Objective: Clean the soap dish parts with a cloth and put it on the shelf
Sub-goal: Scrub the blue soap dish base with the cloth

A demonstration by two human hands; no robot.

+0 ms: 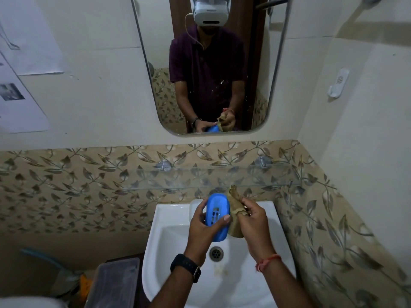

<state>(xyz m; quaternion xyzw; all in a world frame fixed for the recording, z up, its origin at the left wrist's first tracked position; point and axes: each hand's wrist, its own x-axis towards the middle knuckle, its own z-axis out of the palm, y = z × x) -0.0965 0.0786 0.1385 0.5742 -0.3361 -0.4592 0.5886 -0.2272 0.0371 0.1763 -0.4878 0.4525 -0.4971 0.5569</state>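
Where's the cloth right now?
Head view, centre: the cloth is bunched in the right hand, against the right edge of the soap dish held by the left hand, above the sink.

My left hand (200,230) covers the near left side of the blue soap dish (219,203). My right hand (253,223) hides much of the cloth (235,204). Both my forearms (175,292) run off the bottom edge.

Cream wall tiles (100,107), leaf-pattern band (66,185), mirror (209,70) above white sink (160,218).
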